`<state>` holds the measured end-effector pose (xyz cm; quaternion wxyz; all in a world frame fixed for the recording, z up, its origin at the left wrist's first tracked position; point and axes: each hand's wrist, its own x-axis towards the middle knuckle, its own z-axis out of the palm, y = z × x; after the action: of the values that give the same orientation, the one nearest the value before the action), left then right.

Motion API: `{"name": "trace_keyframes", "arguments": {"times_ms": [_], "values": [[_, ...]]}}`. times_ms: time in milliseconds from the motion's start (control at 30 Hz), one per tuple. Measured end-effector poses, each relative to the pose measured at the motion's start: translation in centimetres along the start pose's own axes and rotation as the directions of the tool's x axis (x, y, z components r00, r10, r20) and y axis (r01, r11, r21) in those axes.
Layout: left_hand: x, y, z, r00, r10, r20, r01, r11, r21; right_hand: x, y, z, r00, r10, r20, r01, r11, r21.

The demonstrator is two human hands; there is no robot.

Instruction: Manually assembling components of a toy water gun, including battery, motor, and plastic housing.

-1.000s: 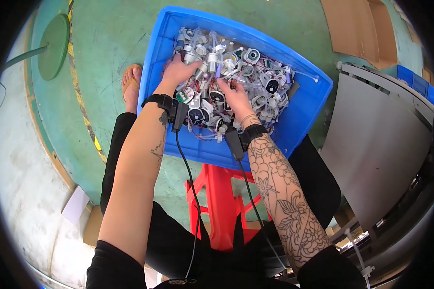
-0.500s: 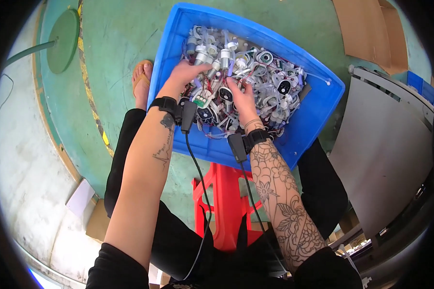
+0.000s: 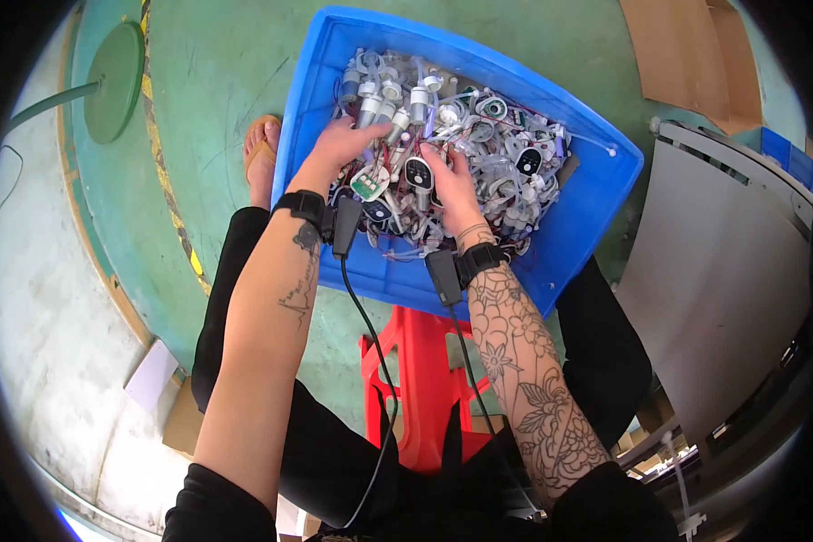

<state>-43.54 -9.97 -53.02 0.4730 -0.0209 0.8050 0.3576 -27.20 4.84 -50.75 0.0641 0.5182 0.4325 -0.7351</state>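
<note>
Both my hands reach into a heap of small white and clear plastic assemblies (image 3: 501, 167), with tubes, thin wires and small motors among them. My left hand (image 3: 334, 147) lies at the heap's left side, its thumb stretched toward a grey-and-white cylindrical motor (image 3: 399, 123); its other fingers are partly hidden. My right hand (image 3: 453, 185) is in the middle, thumb and forefinger apart. The thumb is beside a white part with a black oval face (image 3: 417, 172), perhaps touching it. Between my hands lies a white part with a green circuit board (image 3: 370, 183).
The blue bin (image 3: 596, 208) holds the heap, above a red plastic stool (image 3: 422, 388). Black cables (image 3: 370, 330) hang from my wrist devices. A grey metal panel (image 3: 705, 271) and a cardboard box (image 3: 686, 59) stand right. A round green base (image 3: 116, 81) stands left.
The green circuit board part has turned and shows more of its face. The black-faced part beside my right thumb has shifted slightly left and up. My hands have moved only a little.
</note>
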Motion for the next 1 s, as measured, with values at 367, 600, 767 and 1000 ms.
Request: {"name": "trace_keyframes", "arguments": {"times_ms": [367,600,767,1000], "values": [[-0.2,-0.2,1.1,0.998,-0.050,-0.044,0.048,0.998,-0.048,-0.7,0.1,0.5,0.999,0.043,0.005,-0.043,0.999,0.003],[-0.5,0.5,0.3,0.997,-0.047,0.055,0.052,0.995,-0.090,-0.3,0.1,1.4,0.999,-0.025,-0.039,0.027,0.998,0.050],[-1.4,1.2,0.3,0.994,-0.071,0.080,0.080,0.990,-0.115,-0.7,-0.4,0.9,0.999,0.036,0.015,-0.038,0.996,0.085],[-6.3,4.7,1.2,0.982,-0.066,0.177,0.113,0.955,-0.273,-2.6,-1.3,-1.3,0.985,0.144,0.097,-0.164,0.954,0.252]]}}
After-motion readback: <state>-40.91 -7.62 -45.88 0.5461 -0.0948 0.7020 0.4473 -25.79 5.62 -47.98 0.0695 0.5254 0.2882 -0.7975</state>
